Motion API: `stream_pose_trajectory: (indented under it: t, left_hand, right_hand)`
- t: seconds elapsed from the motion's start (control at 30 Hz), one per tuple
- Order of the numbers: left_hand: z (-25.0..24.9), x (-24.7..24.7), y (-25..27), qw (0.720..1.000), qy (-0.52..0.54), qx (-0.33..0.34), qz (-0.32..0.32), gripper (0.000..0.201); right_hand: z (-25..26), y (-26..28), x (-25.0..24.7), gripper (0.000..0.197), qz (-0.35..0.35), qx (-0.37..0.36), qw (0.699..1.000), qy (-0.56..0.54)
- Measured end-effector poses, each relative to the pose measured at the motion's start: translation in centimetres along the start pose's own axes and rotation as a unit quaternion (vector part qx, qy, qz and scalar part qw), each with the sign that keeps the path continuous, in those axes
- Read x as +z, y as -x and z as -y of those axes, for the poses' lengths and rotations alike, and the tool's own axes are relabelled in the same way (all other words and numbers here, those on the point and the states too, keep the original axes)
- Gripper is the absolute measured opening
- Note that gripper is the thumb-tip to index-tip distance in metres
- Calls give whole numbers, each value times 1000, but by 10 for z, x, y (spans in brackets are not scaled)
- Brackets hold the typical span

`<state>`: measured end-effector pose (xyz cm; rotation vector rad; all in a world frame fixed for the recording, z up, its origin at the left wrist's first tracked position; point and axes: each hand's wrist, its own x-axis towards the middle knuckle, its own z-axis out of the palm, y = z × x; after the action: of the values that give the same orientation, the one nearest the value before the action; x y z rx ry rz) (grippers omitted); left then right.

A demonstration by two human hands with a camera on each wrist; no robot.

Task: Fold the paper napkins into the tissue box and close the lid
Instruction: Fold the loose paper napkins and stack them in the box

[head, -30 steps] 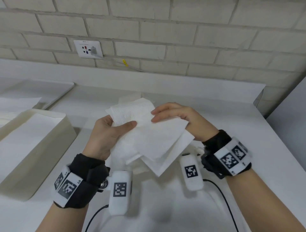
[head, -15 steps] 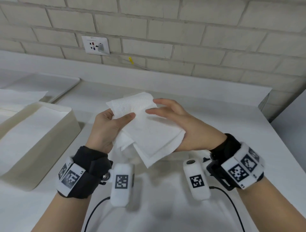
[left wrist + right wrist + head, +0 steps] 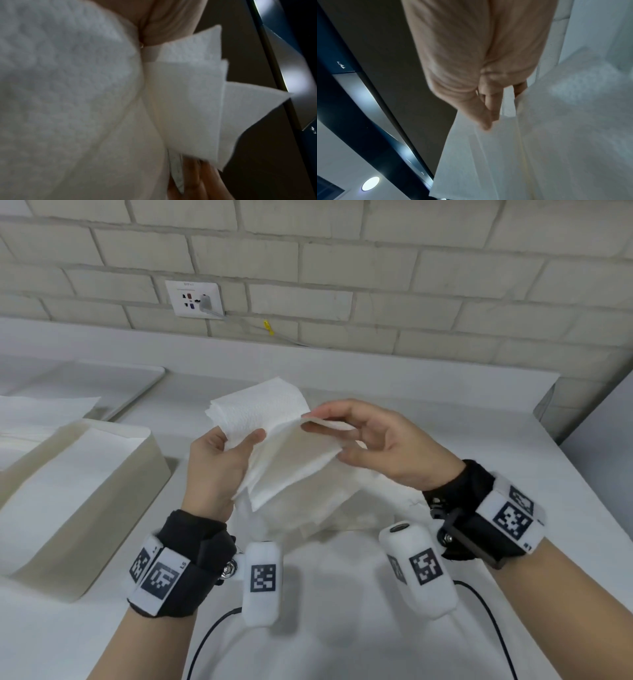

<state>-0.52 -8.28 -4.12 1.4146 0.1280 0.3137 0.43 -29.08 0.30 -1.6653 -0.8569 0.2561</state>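
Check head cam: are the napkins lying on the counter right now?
No. The napkins are held up above the counter, the left hand gripping one side and the right hand pinching a top sheet's edge.

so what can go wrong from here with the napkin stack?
1. The left hand pinches the napkins only at one edge; loose corners fan out in the left wrist view, so sheets could slip.
2. The right hand lifts just the top sheet's corner; pulling may skew or tear it.
3. The tissue box sits off left, so the carry could spill them.
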Motion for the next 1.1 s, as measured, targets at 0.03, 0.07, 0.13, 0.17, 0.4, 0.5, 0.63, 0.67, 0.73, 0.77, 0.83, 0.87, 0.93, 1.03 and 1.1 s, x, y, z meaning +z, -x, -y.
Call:
stream_pose_trajectory:
  t: [0.03,0.07,0.13,0.17,0.4,0.5,0.63,0.67,0.73,0.77,0.83,0.87,0.93,1.03,1.1]
  left_hand:
    - [1,1,0,1000,-2,1,0,12]
    - [2,2,1,1000,-4,2,2,11]
    - [3,4,3,1000,0,-2,8,11]
    - [4,5,4,1000,3,-6,9,10]
    - [6,6,6,1000,-6,4,29,13]
    - [8,6,8,999,-15,17,34,13]
    - [11,4,6,1000,-19,10,20,9]
    - [11,4,5,1000,-17,4,17,9]
    - [12,3,4,1000,-10,-4,14,10]
    - [12,3,3,1000,-7,-5,13,11]
    - [11,3,4,1000,-6,-2,18,10]
    - [11,3,4,1000,-5,-3,20,10]
    - [11,3,4,1000,2,-9,21,8]
    - [10,2,3,1000,8,-7,19,12]
    - [8,2,3,1000,15,5,20,14]
  right_hand:
    - [2,-3,0,34,-36,3,999,-21]
    - [4,-8,0,26,-77,5,997,-24]
    - [9,-17,0,21,-149,5,989,-17]
    - [11,-21,-1,22,-178,6,984,-16]
    - [15,-36,-1,21,-236,52,969,-60]
    - [12,-38,-3,18,-246,53,964,-82]
    - [10,-40,-8,12,-293,57,952,-64]
    - [10,-40,-9,12,-305,55,949,-56]
    - [9,-41,-13,13,-316,52,946,-49]
    - [9,-40,-14,14,-314,47,947,-49]
    - [10,-38,-14,14,-307,26,950,-44]
    - [11,-36,-14,16,-305,12,952,-33]
    - [14,-34,-14,25,-307,-24,951,-1]
    - [15,-31,-18,35,-332,-95,936,75]
    - [16,-29,-23,34,-348,-119,921,129]
